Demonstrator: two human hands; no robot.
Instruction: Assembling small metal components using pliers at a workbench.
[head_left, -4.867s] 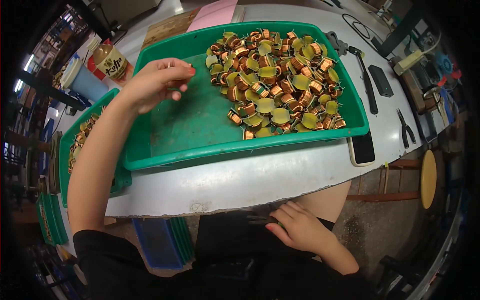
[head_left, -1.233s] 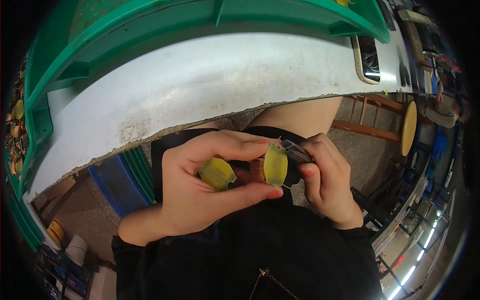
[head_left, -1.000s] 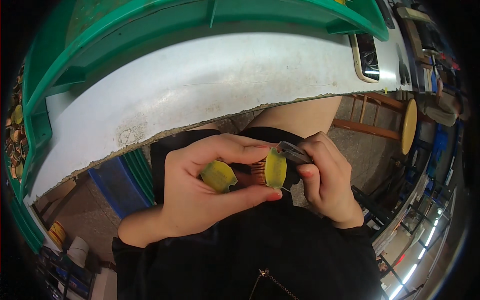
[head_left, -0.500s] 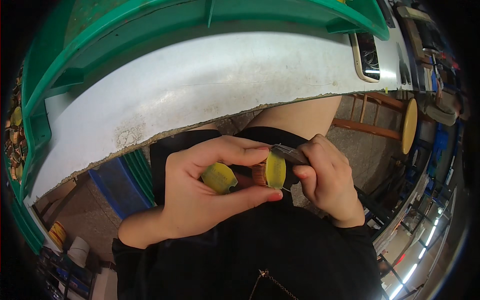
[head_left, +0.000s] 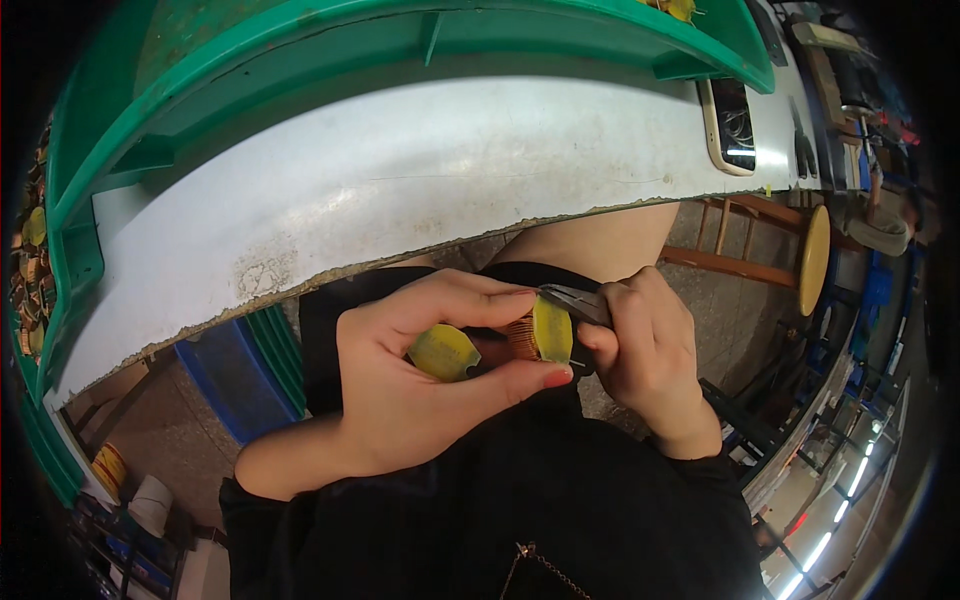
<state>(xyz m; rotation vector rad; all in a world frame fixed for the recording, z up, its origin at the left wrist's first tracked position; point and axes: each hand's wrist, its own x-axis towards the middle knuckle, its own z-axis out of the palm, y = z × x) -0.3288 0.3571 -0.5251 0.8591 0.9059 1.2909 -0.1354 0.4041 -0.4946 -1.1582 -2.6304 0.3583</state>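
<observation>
Between the thumb and fingers of my left hand [head_left: 410, 370] is a copper-wound coil [head_left: 522, 340] with a yellow end plate [head_left: 554, 332]. A thin wire lead sticks out by the thumb. Closer to the palm lies a second yellow plate [head_left: 443, 352]; my fingers hide whether it belongs to another coil. My right hand [head_left: 650, 355] is closed around small grey metal snips or pliers [head_left: 578, 305]. Their narrow jaws touch or nearly touch the upper edge of the yellow end plate; the handles are hidden in the fist.
Above my lap runs the chipped front edge of a white table [head_left: 400, 170]. Green plastic trays [head_left: 330, 40] stand on it, with several coils [head_left: 30, 280] at the far left. A phone [head_left: 730, 125] lies at the right. A wooden stool [head_left: 813, 260] and a blue bin [head_left: 235, 375] stand below.
My head view has shifted slightly. The coil has turned a little in my left hand, and the tool's jaws have tilted against its top edge. Both hands keep their grip.
</observation>
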